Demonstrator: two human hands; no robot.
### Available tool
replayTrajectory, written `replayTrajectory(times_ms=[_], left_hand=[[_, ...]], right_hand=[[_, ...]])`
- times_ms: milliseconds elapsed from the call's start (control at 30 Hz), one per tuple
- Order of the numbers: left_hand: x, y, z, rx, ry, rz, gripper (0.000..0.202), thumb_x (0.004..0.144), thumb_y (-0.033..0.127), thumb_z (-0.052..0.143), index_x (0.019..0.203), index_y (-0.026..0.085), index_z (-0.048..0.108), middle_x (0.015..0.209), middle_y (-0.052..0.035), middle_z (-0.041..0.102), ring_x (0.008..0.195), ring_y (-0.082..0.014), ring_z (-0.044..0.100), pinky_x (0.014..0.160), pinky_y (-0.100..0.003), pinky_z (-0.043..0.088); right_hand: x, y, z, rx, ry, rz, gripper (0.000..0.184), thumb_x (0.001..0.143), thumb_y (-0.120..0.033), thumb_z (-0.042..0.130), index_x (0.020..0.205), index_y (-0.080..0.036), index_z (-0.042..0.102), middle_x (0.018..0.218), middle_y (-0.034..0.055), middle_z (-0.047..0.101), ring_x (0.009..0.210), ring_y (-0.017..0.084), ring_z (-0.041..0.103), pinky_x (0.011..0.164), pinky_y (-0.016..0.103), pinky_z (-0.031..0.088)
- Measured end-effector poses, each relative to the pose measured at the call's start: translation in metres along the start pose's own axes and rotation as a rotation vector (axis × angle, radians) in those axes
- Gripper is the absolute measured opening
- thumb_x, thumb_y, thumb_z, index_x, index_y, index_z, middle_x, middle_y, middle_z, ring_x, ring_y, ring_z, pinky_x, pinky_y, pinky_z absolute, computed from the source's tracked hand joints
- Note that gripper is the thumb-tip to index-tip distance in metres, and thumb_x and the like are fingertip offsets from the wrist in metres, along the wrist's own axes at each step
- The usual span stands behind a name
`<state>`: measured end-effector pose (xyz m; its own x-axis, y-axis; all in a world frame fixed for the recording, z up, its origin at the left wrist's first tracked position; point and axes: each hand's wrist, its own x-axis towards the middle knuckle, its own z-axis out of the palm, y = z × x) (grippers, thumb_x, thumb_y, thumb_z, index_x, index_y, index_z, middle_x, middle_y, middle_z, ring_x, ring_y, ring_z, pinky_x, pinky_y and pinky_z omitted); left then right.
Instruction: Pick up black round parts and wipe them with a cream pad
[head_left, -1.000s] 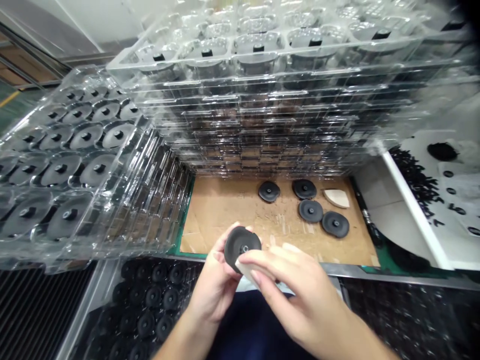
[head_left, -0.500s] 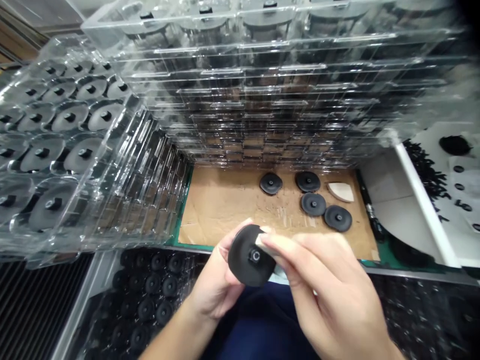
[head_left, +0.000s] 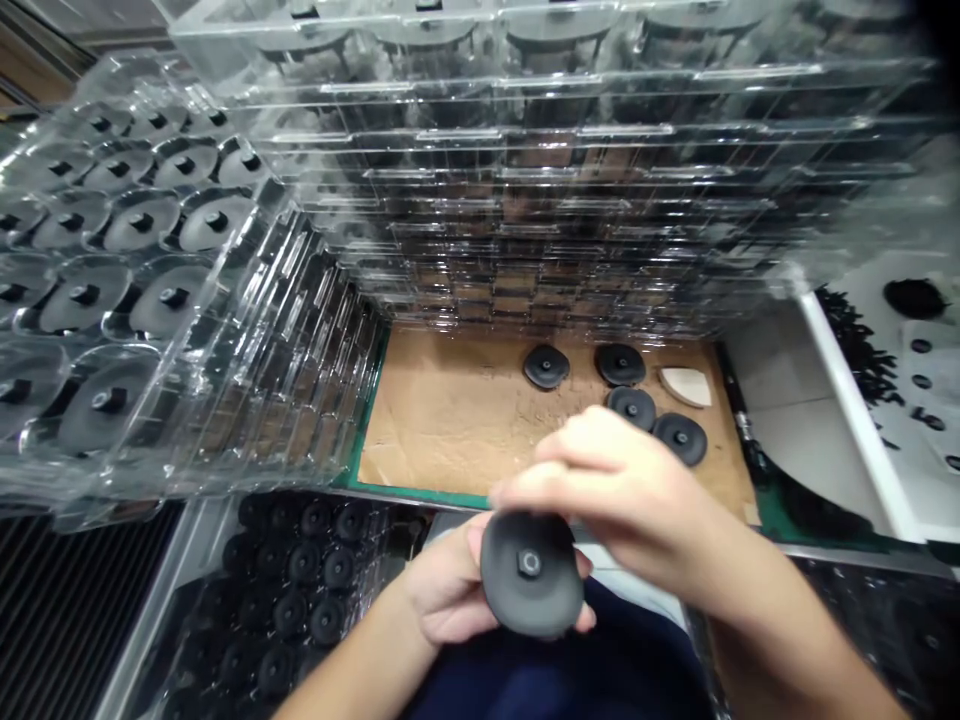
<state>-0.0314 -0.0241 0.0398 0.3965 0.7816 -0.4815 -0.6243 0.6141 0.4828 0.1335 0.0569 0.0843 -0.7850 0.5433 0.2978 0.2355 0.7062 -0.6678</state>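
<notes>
The left hand (head_left: pixel 454 590) is curled around a rounded black disc (head_left: pixel 517 600), cupping it from below and behind with its raised hub (head_left: pixel 529 562) facing up, just above the wearer's lap and in front of the counter (head_left: pixel 361 440). The right hand (head_left: pixel 607 480) is partly closed, fingertips bent down at the disc's far edge; whether it grips anything cannot be told, since its fingers hide what lies beneath. The handling of this one disc looks to be under way rather than complete. Four matching discs (head_left: pixel 546 366) lie loose on the cardboard sheet (head_left: pixel 442 420), and nothing shows whether they are finished or waiting. Many more sit in rows in the clear tray stack (head_left: pixel 285 330) on the left and the dark tray (head_left: pixel 367 590) below it. Near the loose discs is a pale wedge-shaped piece (head_left: pixel 685 386). A tall stack of clear trays (head_left: pixel 525 210) walls off the far side, while a white panel (head_left: pixel 855 400) bounds the right, with small black parts (head_left: pixel 859 350) beyond it. The right forearm and hand cover part of the cardboard, limiting the view of its near right portion.
</notes>
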Motion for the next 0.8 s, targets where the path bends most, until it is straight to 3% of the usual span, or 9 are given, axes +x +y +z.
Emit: replayTrajectory(times_ms=[67,167,300,400,533,633,700,733,800], left_hand=[[-0.001,0.005,-0.001,-0.117,-0.103,-0.123,0.028,0.067,0.03,0.079,0.093,0.019,0.075,0.082,-0.0058,0.077,0.068,-0.0223,0.074,0.064,-0.031,0.059],[-0.002,0.012,-0.004,-0.234,-0.151,-0.141,0.033,0.067,0.026,0.081,0.098,0.022,0.074,0.09,-0.0034,0.077,0.079,-0.02,0.074,0.073,-0.025,0.056],[-0.001,0.014,-0.01,-0.181,-0.084,-0.024,0.048,0.056,0.035,0.087,0.099,0.019,0.072,0.095,-0.0056,0.074,0.084,-0.0201,0.072,0.08,-0.028,0.053],[0.001,0.011,-0.014,-0.128,0.029,0.082,0.058,0.052,0.037,0.088,0.106,0.021,0.07,0.103,-0.006,0.073,0.093,-0.0201,0.068,0.086,-0.029,0.05],[0.004,0.004,-0.01,-0.053,0.173,0.23,0.066,0.047,0.036,0.09,0.108,0.025,0.069,0.111,-0.0058,0.072,0.099,-0.0223,0.066,0.085,-0.028,0.051],[0.005,0.002,0.0,0.021,0.28,0.338,0.063,0.047,0.026,0.091,0.106,0.025,0.07,0.11,-0.0043,0.073,0.1,-0.0212,0.066,0.084,-0.026,0.051],[0.005,0.003,0.005,0.072,0.359,0.418,0.059,0.048,0.017,0.089,0.103,0.028,0.071,0.109,-0.0022,0.074,0.102,-0.0207,0.066,0.083,-0.024,0.052],[0.004,0.006,0.006,0.095,0.392,0.477,0.059,0.048,0.014,0.089,0.102,0.028,0.071,0.11,-0.0017,0.074,0.103,-0.0208,0.066,0.083,-0.024,0.052],[0.003,0.011,0.006,0.124,0.43,0.606,0.06,0.047,0.014,0.089,0.101,0.029,0.071,0.111,-0.0016,0.074,0.105,-0.0218,0.066,0.086,-0.026,0.052]], right_hand=[[-0.012,0.012,0.002,-0.118,0.15,0.229,0.028,0.094,-0.015,0.045,0.105,-0.022,0.07,0.086,0.0032,0.068,0.076,0.016,0.056,0.069,0.031,0.041],[-0.036,0.022,0.019,0.031,0.215,0.505,0.023,0.093,-0.023,0.051,0.107,-0.024,0.07,0.093,0.004,0.07,0.083,0.017,0.063,0.071,0.028,0.048],[-0.068,0.022,0.059,0.252,0.169,0.719,0.024,0.091,-0.034,0.054,0.1,-0.025,0.074,0.089,0.0044,0.073,0.079,0.018,0.067,0.07,0.028,0.053],[-0.076,0.017,0.071,0.256,0.22,0.82,0.026,0.09,-0.036,0.054,0.099,-0.023,0.074,0.087,0.0053,0.073,0.073,0.018,0.067,0.063,0.028,0.053],[-0.048,-0.006,0.051,0.182,0.471,0.795,0.023,0.089,-0.033,0.057,0.104,-0.024,0.072,0.103,0.0062,0.073,0.087,0.02,0.068,0.064,0.028,0.054],[-0.014,-0.033,0.039,0.063,0.641,0.508,0.022,0.089,-0.021,0.057,0.106,-0.024,0.07,0.098,0.0054,0.074,0.082,0.019,0.068,0.068,0.029,0.055],[-0.002,-0.044,0.039,0.034,0.616,0.363,0.025,0.088,-0.014,0.054,0.106,-0.02,0.069,0.086,0.0051,0.074,0.072,0.017,0.067,0.066,0.029,0.055],[-0.002,-0.046,0.041,0.07,0.574,0.362,0.024,0.087,-0.014,0.053,0.104,-0.019,0.07,0.081,0.0043,0.073,0.066,0.016,0.066,0.063,0.027,0.055],[-0.012,-0.042,0.047,0.215,0.473,0.496,0.021,0.088,-0.019,0.053,0.098,-0.021,0.072,0.08,0.0036,0.073,0.059,0.014,0.064,0.053,0.024,0.052]])
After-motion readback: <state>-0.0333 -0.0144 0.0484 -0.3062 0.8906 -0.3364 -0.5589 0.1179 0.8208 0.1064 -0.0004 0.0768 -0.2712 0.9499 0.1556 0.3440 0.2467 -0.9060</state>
